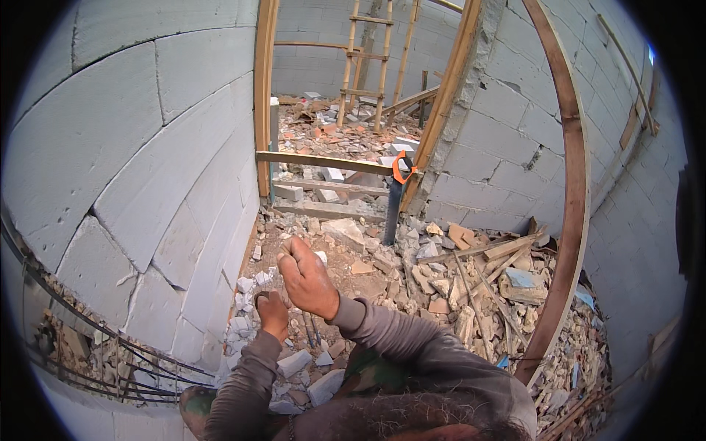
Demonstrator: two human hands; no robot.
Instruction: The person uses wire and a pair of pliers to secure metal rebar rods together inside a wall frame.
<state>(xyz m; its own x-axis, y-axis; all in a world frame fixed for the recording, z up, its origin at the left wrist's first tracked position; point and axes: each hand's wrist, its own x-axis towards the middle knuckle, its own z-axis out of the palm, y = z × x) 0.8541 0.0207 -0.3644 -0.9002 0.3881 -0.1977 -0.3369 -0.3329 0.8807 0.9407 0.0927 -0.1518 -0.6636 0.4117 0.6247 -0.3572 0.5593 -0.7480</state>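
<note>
Support surface: brown earth ground (288,234), bare in a patch near the doorway and otherwise under a dense layer of broken rubble (441,287), with pale chunks (246,284) along the foot of the left wall and larger grey-white block pieces (294,363) toward the lower edge. At right, loose timber offcuts (511,247), thin sticks (471,283) and a light-blue fragment (521,278) lie jumbled on the debris. Beyond the doorway the ground carries reddish tile shards (331,132), grey block lumps (333,175) and the feet of a bamboo ladder (364,62).
</note>
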